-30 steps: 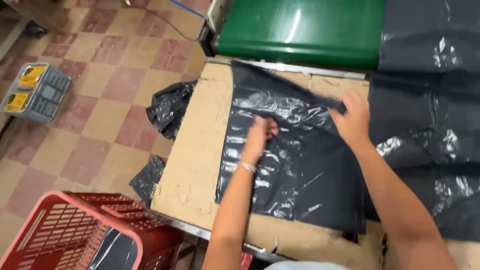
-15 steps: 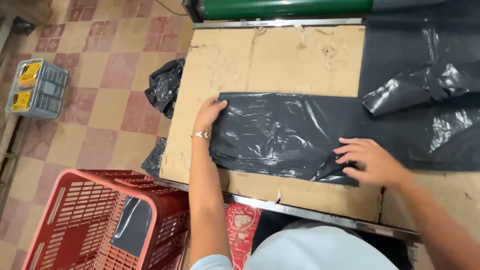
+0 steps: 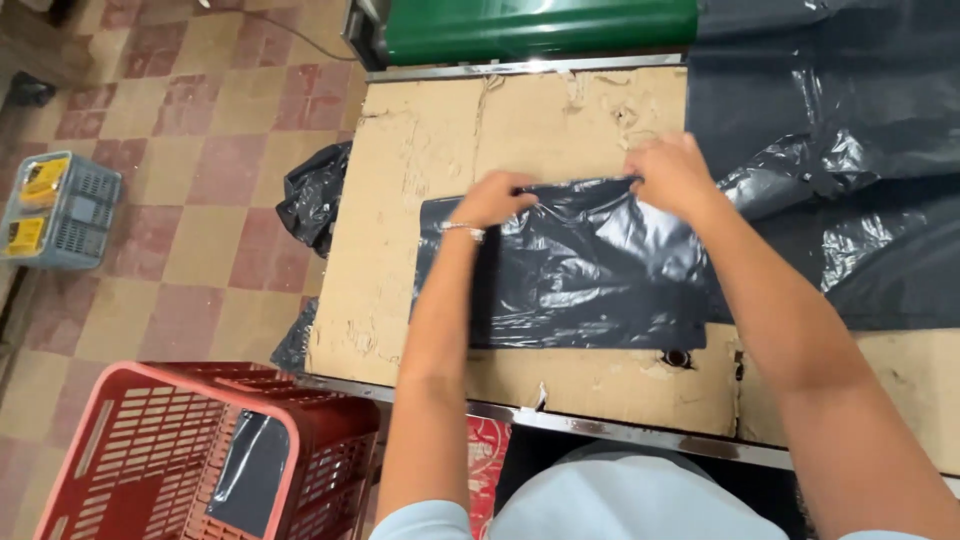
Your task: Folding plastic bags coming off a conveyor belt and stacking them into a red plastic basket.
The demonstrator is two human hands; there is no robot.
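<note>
While outstretched, hands [image 3: 590, 190] on bag [image 3: 580, 270]

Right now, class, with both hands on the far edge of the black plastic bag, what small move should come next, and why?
Probably draw that edge toward the near edge, folding the bag again: left hand and right hand both pinch its far edge, and it lies flat on the cardboard-topped table.
</note>
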